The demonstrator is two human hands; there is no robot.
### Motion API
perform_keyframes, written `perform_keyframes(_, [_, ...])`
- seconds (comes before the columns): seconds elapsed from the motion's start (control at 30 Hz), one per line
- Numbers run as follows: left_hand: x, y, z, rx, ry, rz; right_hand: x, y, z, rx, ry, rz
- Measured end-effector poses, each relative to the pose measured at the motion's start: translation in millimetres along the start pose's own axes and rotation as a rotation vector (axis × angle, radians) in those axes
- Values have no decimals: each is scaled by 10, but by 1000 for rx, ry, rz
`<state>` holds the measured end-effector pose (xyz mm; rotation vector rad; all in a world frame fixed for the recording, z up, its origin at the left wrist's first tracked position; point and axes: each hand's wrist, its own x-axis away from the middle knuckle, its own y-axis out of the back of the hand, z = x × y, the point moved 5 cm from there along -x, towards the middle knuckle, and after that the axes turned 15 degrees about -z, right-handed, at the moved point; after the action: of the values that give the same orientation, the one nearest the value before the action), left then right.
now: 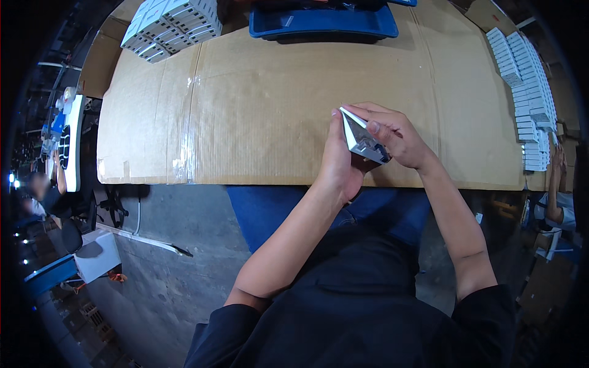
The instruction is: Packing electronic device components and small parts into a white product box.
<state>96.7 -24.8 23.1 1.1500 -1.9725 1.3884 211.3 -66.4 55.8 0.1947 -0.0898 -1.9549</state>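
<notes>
Just above the near edge of the cardboard-covered table (270,122), a small white box (353,136) is tilted between my two hands. One of its sides stands apart at an angle, showing a dark, shiny face beside the white wall. My left hand (338,161) wraps around the box's left side and underside, thumb up along its edge. With its fingers over the far end and its thumb on the dark face, my right hand (397,136) grips the box from the right. What lies inside the box cannot be made out.
A block of stacked white boxes (173,27) stands at the far left, and more stacked boxes (529,104) line the right edge. A blue tray (325,24) sits at the back middle. Other people (52,190) are at both sides.
</notes>
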Motion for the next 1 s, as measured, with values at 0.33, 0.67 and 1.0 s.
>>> perform_keyframes(0.33, [17,41,-79,56,-68,0,141,-91,29,204,216,-40])
perform_keyframes(0.67, [156,24,-184,37,-263,43,127,-94,124,284,327,5])
perform_keyframes(1.0, [479,-111,-453,-207,-472,295,320,73,-197,-219,-135,-390])
